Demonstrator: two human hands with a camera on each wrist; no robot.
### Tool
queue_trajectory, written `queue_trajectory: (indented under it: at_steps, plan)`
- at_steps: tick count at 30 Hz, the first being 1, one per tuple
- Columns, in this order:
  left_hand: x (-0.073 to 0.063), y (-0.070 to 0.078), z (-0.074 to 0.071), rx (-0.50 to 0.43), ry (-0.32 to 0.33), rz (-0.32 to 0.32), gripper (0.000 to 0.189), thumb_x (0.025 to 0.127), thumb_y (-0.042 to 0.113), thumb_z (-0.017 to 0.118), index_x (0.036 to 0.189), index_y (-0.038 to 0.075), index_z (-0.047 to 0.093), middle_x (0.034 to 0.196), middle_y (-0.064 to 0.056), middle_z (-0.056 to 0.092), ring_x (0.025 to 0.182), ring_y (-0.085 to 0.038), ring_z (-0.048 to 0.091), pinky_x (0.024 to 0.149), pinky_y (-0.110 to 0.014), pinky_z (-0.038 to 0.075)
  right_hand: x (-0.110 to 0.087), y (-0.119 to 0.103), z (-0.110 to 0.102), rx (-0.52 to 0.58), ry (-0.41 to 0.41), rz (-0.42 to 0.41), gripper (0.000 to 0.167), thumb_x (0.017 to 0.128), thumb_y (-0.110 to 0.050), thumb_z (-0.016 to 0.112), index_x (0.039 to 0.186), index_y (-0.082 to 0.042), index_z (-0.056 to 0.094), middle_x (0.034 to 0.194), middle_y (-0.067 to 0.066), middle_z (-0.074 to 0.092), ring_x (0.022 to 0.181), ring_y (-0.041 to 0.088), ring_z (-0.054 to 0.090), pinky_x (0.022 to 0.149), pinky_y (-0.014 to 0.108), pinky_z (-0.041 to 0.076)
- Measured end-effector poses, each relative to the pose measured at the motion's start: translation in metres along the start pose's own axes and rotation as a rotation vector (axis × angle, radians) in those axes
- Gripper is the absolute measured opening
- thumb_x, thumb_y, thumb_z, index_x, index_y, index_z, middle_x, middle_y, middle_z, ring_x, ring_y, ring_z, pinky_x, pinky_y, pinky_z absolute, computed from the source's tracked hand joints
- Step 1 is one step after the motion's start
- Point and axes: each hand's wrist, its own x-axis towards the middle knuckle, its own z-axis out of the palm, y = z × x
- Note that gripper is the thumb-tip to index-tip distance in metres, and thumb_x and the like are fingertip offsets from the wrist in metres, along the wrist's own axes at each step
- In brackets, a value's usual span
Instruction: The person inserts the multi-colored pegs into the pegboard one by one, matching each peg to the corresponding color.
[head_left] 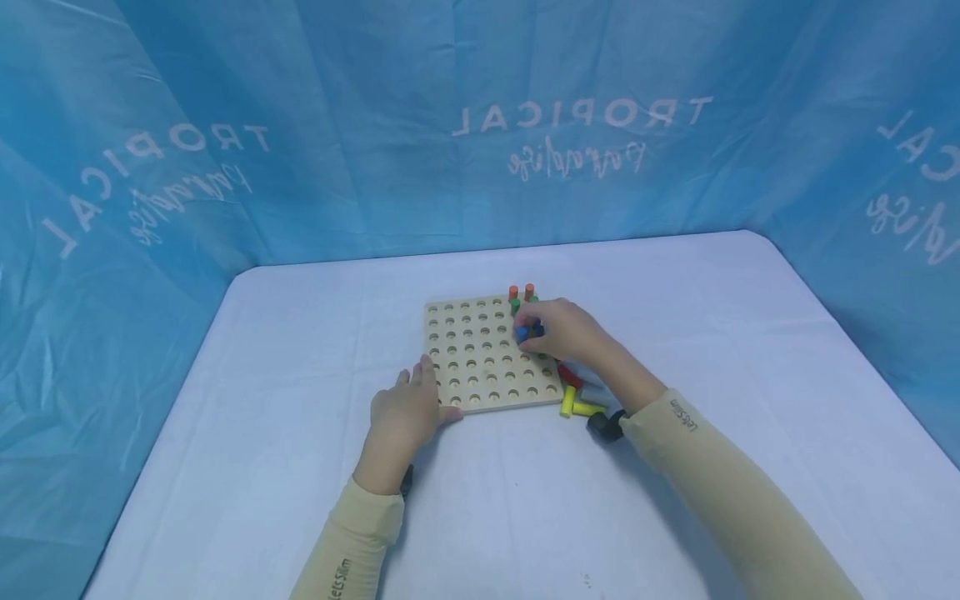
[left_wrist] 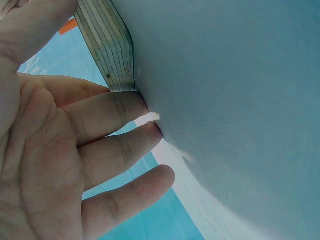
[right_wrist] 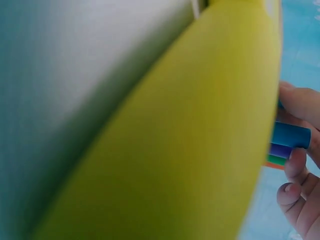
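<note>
one pegboard (head_left: 487,385) lies flat on one white table (head_left: 555,483), with one hand at its left side and one over its right side. the left hand (head_left: 407,410) is spread nearly straight, fingers along the board's left edge and thumb at the near edge; it touches the board and has hold of no peg. the right hand (head_left: 562,327) has thumb and fingers closed in a pinch on one blue peg (head_left: 522,334) above the board. behind that peg a second dark one shows, and the right wrist view suggests purple, though the fingers cover too much to be sure.

two orange pegs (head_left: 529,291) stand upright in the far row, with five bare holes to their left. two green pegs (head_left: 515,307) stand in front of them, one mostly hidden by the right hand.

four loose pegs show by the near right corner: one red peg (head_left: 570,375), one grey peg (head_left: 596,395) and two yellow pegs (head_left: 567,402). one yellow peg fills much of the right wrist view, blurred. two beige sleeves (head_left: 720,475) cover the arms, and one blue curtain (head_left: 390,183) hangs behind.
</note>
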Motion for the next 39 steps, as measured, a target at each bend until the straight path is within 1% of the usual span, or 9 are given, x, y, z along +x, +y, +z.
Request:
queue_trajectory:
  at_steps: [6, 13, 20, 22, 25, 29, 33, 36, 39]
  plan:
    - [-0.001, 0.000, -0.001, -0.007, -0.002, 0.003, 0.097, 0.089, 0.054, 0.064, 0.155, -0.004, 0.023, 0.155, -0.020, 0.041, 0.145, -0.037, 0.038, 0.102, -0.057, 0.048, 0.000, -0.001, 0.000, -0.011, -0.016, 0.003, 0.023, 0.085, -0.023, 0.080, 0.105, -0.023, 0.069, 0.100, -0.003, 0.069, 0.095, 0.018, 0.063, 0.088, 0.038, 0.052]
    - [-0.002, 0.001, -0.001, -0.013, -0.011, 0.004, 0.097, 0.090, 0.054, 0.064, 0.155, -0.004, 0.023, 0.155, -0.019, 0.041, 0.145, -0.037, 0.038, 0.103, -0.056, 0.048, -0.003, 0.000, -0.002, 0.008, -0.024, 0.006, 0.034, 0.084, -0.025, 0.081, 0.115, -0.022, 0.068, 0.110, -0.003, 0.069, 0.107, 0.017, 0.064, 0.097, 0.041, 0.051]
    - [-0.002, 0.000, 0.000, -0.007, -0.008, 0.006, 0.097, 0.090, 0.055, 0.063, 0.155, -0.004, 0.023, 0.155, -0.019, 0.042, 0.144, -0.037, 0.039, 0.102, -0.056, 0.049, -0.016, 0.000, -0.014, 0.041, 0.015, -0.005, 0.035, 0.086, -0.028, 0.079, 0.119, -0.024, 0.067, 0.107, -0.006, 0.068, 0.093, 0.017, 0.060, 0.081, 0.037, 0.050]
    - [-0.001, 0.000, 0.001, -0.004, -0.007, 0.007, 0.097, 0.090, 0.055, 0.063, 0.155, -0.004, 0.023, 0.155, -0.019, 0.042, 0.144, -0.037, 0.039, 0.102, -0.056, 0.049, -0.021, 0.002, -0.018, 0.020, 0.026, 0.006, 0.036, 0.087, -0.030, 0.077, 0.121, -0.024, 0.067, 0.110, -0.005, 0.069, 0.096, 0.019, 0.061, 0.083, 0.038, 0.052]
    - [-0.001, 0.000, 0.001, -0.002, -0.004, 0.008, 0.097, 0.089, 0.055, 0.063, 0.155, -0.004, 0.023, 0.155, -0.020, 0.041, 0.145, -0.037, 0.039, 0.102, -0.056, 0.049, -0.029, 0.005, -0.026, -0.026, 0.021, 0.039, 0.039, 0.088, -0.031, 0.077, 0.124, -0.023, 0.066, 0.115, -0.002, 0.069, 0.109, 0.022, 0.062, 0.092, 0.044, 0.053]
    - [0.000, -0.001, 0.000, 0.003, -0.001, 0.006, 0.098, 0.089, 0.056, 0.063, 0.155, -0.004, 0.023, 0.154, -0.020, 0.042, 0.144, -0.037, 0.039, 0.100, -0.056, 0.050, -0.042, 0.012, -0.035, -0.092, -0.047, 0.086, 0.039, 0.088, -0.027, 0.076, 0.125, -0.022, 0.065, 0.115, 0.000, 0.070, 0.113, 0.024, 0.062, 0.095, 0.048, 0.053]
    - [-0.001, 0.000, -0.002, 0.009, 0.008, 0.010, 0.097, 0.089, 0.056, 0.063, 0.155, -0.004, 0.023, 0.153, -0.020, 0.044, 0.144, -0.037, 0.040, 0.098, -0.056, 0.052, -0.056, 0.020, -0.039, -0.165, -0.156, 0.116, 0.037, 0.088, -0.025, 0.075, 0.124, -0.024, 0.066, 0.112, -0.001, 0.070, 0.106, 0.023, 0.063, 0.087, 0.045, 0.056]
    - [-0.002, 0.000, -0.003, 0.012, 0.013, 0.013, 0.097, 0.089, 0.056, 0.063, 0.155, -0.004, 0.024, 0.153, -0.020, 0.044, 0.143, -0.037, 0.041, 0.096, -0.055, 0.053, -0.063, 0.024, -0.038, -0.182, -0.221, 0.128, 0.036, 0.088, -0.026, 0.076, 0.123, -0.024, 0.067, 0.110, -0.002, 0.071, 0.102, 0.021, 0.063, 0.083, 0.041, 0.056]
    - [-0.003, 0.000, -0.003, 0.016, 0.010, 0.011, 0.097, 0.089, 0.056, 0.063, 0.155, -0.004, 0.024, 0.152, -0.020, 0.045, 0.143, -0.036, 0.041, 0.096, -0.055, 0.053, -0.066, 0.027, -0.034, -0.171, -0.255, 0.133, 0.036, 0.085, -0.027, 0.079, 0.120, -0.025, 0.069, 0.106, -0.002, 0.071, 0.100, 0.020, 0.064, 0.083, 0.041, 0.056]
